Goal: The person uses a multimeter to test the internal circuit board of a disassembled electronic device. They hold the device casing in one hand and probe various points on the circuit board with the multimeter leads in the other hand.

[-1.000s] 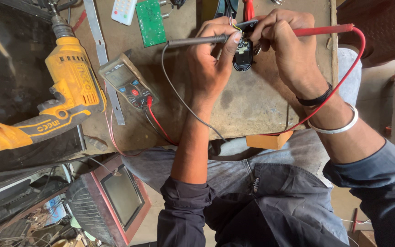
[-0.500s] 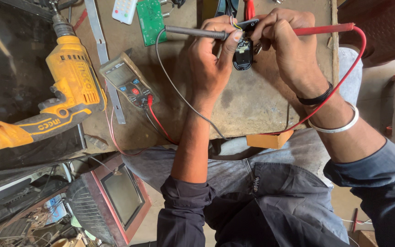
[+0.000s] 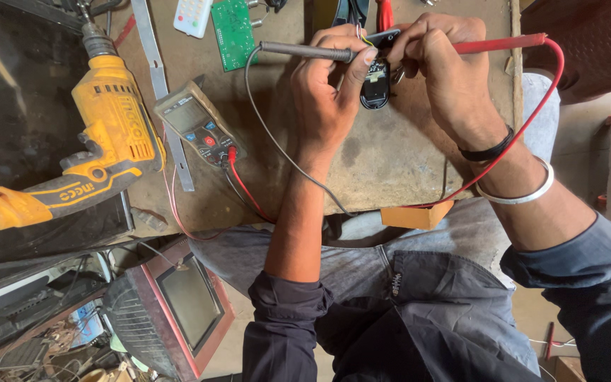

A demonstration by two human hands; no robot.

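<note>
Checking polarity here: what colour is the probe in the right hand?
Red, with a red lead. The right hand holds the probe at the small black device; clearest in the head view.

Pretty even daylight here, soft and fairly bright, no harsh glare. The surface [image 3: 390,148] is well lit with only faint shadows under the hands (nothing hard-edged). The lower left corner goes dim and murky. Focus is sharp in the middle, with some wide-angle stretch toward the edges.
</note>
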